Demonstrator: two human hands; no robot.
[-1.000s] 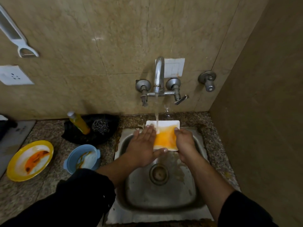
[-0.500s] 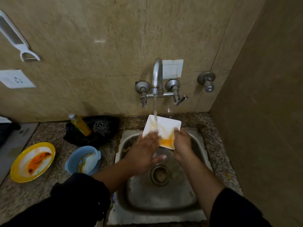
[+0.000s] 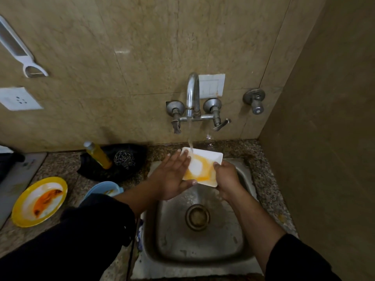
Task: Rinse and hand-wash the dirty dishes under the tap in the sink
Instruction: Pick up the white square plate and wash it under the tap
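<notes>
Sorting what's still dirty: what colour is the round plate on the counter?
Yellow plate, white centre smeared orange; head view.

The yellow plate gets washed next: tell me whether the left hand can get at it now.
Probably yes. The left hand rests flat on the white dish, and the yellow plate sits uncovered on the counter to its left. Only the low blue bowl lies between.

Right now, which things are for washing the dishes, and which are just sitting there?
For the job:
- white dish, gripped by the right hand, touched by the left hand
- tap
- sink
- dirty yellow plate
- blue bowl
- scrubber
- yellow bottle

Just lying about:
- peeler on the wall
- wall socket
- switch plate
</notes>
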